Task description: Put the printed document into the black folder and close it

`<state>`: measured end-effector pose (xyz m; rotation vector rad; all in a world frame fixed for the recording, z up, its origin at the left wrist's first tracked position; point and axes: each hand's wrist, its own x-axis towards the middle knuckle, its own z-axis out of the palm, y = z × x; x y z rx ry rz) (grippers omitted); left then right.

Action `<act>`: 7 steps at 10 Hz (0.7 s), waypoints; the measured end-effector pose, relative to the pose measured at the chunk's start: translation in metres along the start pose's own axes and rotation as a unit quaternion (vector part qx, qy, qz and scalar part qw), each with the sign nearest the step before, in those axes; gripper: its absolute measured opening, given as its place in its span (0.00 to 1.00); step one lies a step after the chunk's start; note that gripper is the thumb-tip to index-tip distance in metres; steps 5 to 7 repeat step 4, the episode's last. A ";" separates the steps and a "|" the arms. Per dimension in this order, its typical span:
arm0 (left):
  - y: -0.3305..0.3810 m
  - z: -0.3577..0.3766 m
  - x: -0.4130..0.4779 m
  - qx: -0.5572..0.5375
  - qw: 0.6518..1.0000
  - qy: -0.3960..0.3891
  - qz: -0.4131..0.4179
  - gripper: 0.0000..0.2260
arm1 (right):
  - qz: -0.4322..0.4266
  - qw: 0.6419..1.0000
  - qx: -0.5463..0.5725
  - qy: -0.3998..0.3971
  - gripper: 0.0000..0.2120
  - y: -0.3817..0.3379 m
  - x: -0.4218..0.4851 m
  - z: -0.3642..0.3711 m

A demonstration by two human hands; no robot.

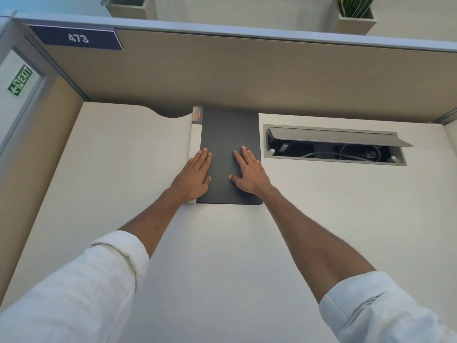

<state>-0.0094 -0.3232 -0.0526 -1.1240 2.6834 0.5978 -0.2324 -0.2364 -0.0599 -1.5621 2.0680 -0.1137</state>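
The black folder point(230, 131) lies shut and flat on the white desk point(123, 169), its far end against the partition. A narrow strip of the printed document point(196, 134) sticks out along the folder's left edge, with a small grey and orange mark at its far end. My left hand point(195, 175) rests palm down on the folder's near left part, fingers spread, partly over the paper strip. My right hand point(248, 172) lies flat on the folder's near right part, fingers spread. Neither hand grips anything.
A beige partition point(247, 75) closes the desk's far side, with a "473" label point(78, 38) at its upper left. An open cable tray point(333, 144) with wires sits in the desk right of the folder. Two planters point(356, 18) stand beyond the partition.
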 end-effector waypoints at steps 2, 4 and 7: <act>0.007 -0.003 -0.002 0.002 1.000 0.006 -0.012 0.33 | 0.008 1.000 0.013 0.008 0.42 -0.006 -0.003 -0.004; 0.031 -0.013 -0.014 0.007 0.998 0.058 -0.003 0.30 | -0.008 0.997 -0.011 0.077 0.37 -0.010 -0.029 -0.016; 0.031 -0.013 -0.014 0.007 0.998 0.058 -0.003 0.30 | -0.008 0.997 -0.011 0.077 0.37 -0.010 -0.029 -0.016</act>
